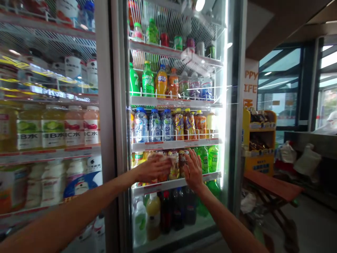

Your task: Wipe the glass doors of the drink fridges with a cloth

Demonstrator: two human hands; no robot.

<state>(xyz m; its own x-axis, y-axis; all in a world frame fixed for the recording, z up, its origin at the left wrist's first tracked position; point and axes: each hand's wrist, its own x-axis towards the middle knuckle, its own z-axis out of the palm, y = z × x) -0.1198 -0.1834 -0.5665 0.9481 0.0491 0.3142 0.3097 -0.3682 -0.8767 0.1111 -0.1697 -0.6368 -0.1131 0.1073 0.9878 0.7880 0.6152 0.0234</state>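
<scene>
My left hand [155, 168] is stretched out in front of the glass fridge door, pointing right, its fingers smeared by motion. A pale patch shows at its fingertips; I cannot make out whether it is a cloth or a reflection. To its right, my right hand [194, 170] is raised with the fingers apart and nothing in them, at or close to the glass. Behind both hands is a shelf of drinks, with brown-labelled bottles [182, 161] and green bottles [213, 157]. Just above stand blue-capped bottles [141, 125] and yellow-capped bottles [189, 124].
A metal door frame [106, 105] separates this fridge from another at left, holding juice bottles [52, 128] and white bottles [52, 179]. Dark cola bottles [177, 207] fill the bottom. At right are a yellow display rack [246, 130], a reddish folding table [273, 184] and plastic bags [308, 160].
</scene>
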